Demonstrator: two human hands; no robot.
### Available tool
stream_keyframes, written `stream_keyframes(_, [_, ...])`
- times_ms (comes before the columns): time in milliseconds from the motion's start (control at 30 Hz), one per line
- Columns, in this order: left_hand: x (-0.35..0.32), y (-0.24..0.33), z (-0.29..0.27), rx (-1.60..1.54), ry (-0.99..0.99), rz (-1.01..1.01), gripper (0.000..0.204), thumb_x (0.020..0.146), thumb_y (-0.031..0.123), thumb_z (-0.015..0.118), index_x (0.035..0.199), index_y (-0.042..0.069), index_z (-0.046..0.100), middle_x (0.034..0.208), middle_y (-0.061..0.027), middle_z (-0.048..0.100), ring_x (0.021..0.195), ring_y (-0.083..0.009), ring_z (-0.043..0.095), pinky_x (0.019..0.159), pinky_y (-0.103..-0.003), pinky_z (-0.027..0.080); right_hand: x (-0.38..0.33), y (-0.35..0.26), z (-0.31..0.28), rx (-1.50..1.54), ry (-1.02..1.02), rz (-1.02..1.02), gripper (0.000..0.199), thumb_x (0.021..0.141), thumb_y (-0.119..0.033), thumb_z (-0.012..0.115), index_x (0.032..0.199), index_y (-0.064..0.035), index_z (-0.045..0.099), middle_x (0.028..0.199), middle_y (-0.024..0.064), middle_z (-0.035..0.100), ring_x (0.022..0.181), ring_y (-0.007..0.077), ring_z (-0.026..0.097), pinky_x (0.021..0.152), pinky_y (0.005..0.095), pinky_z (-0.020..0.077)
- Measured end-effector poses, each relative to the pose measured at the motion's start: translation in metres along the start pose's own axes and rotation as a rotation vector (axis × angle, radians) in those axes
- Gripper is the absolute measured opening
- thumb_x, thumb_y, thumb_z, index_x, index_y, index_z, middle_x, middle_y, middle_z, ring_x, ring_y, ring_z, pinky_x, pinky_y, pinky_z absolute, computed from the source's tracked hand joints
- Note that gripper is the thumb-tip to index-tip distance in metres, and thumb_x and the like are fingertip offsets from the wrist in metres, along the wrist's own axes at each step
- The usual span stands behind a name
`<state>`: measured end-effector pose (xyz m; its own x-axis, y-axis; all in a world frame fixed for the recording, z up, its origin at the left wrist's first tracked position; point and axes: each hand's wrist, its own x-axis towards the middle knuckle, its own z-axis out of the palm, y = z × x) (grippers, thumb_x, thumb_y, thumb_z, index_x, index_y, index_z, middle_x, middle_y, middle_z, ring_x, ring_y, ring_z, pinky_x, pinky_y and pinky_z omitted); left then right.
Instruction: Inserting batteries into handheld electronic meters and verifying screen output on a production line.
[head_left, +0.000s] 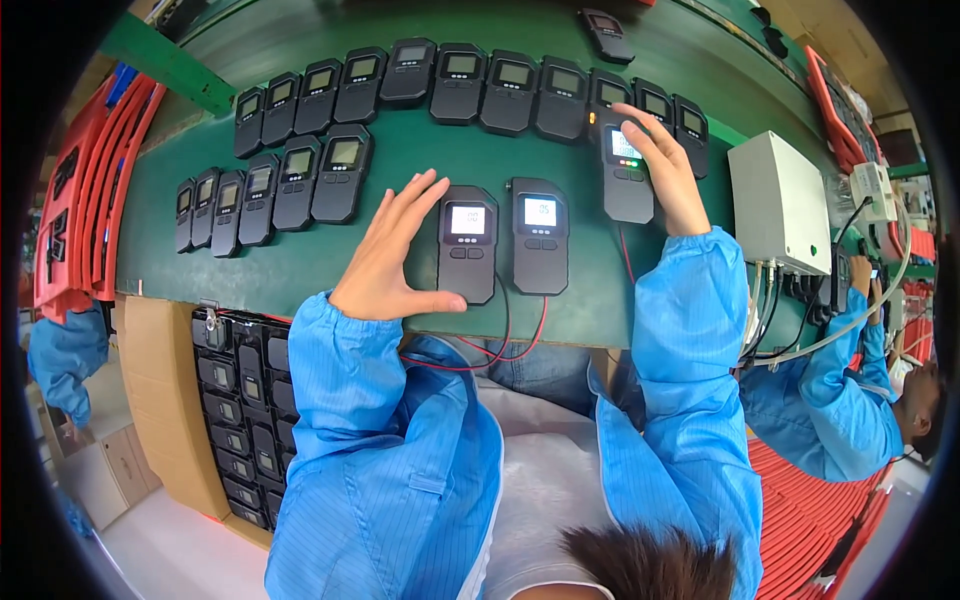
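My left hand point(395, 255) is spread beside a black handheld meter point(467, 262) with a lit screen, its thumb at the meter's lower left edge. Just right of that meter stands a second black meter point(541, 255), also lit. Cables run from the lower ends of both toward me. My right hand point(667, 175) reaches over the upper right side of a third lit meter point(628, 195), which shows small red and green lights. Its fingers are stretched out, with one fingertip by the screen; its thumb is not visible. A red cable point(626, 252) leaves this meter's lower end.
Rows of black meters with unlit screens point(408, 80) line the back and left of the green table point(400, 160). A white box with cables point(780, 195) stands at right. Below left, a carton point(160, 390) holds more meters. Other people in blue point(830, 400) are at both sides.
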<state>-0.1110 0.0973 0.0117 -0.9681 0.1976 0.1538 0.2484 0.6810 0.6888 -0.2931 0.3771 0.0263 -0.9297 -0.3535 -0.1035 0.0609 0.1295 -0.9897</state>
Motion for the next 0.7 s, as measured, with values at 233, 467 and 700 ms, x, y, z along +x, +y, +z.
stream_keyframes(233, [0.013, -0.012, 0.004, 0.057, 0.128, -0.062, 0.073, 0.077, 0.035, 0.075, 0.139, 0.011, 0.044, 0.144, -0.0135, 0.042, 0.137, -0.0325, 0.036, 0.116, -0.046, 0.022, 0.006, 0.009, -0.008, -0.246, -0.229, 0.055, 0.032, 0.096, -0.032, 0.056, 0.116, -0.0092, 0.065, 0.092, -0.0014, 0.065, 0.079, 0.0051, 0.058, 0.058, 0.0198, 0.0440])
stream_keyframes(467, [0.015, -0.014, 0.011, 0.156, 0.157, -0.070, 0.047, 0.092, 0.033, 0.058, 0.132, 0.009, 0.052, 0.140, -0.0130, 0.048, 0.135, -0.0316, 0.038, 0.115, -0.044, 0.025, 0.001, 0.011, 0.002, -0.312, -0.044, -0.044, 0.028, 0.096, -0.028, 0.056, 0.101, -0.0046, 0.070, 0.072, -0.0035, 0.061, 0.062, 0.0037, 0.048, 0.053, 0.0202, 0.0368])
stream_keyframes(700, [0.015, -0.014, 0.011, 0.159, 0.169, -0.076, 0.045, 0.092, 0.032, 0.057, 0.131, 0.009, 0.053, 0.139, -0.0121, 0.049, 0.135, -0.0314, 0.039, 0.115, -0.044, 0.025, 0.011, 0.024, -0.003, -0.413, 0.188, -0.278, 0.027, 0.095, -0.023, 0.058, 0.093, 0.0005, 0.070, 0.063, -0.0040, 0.051, 0.059, 0.0039, 0.042, 0.053, 0.0217, 0.0322])
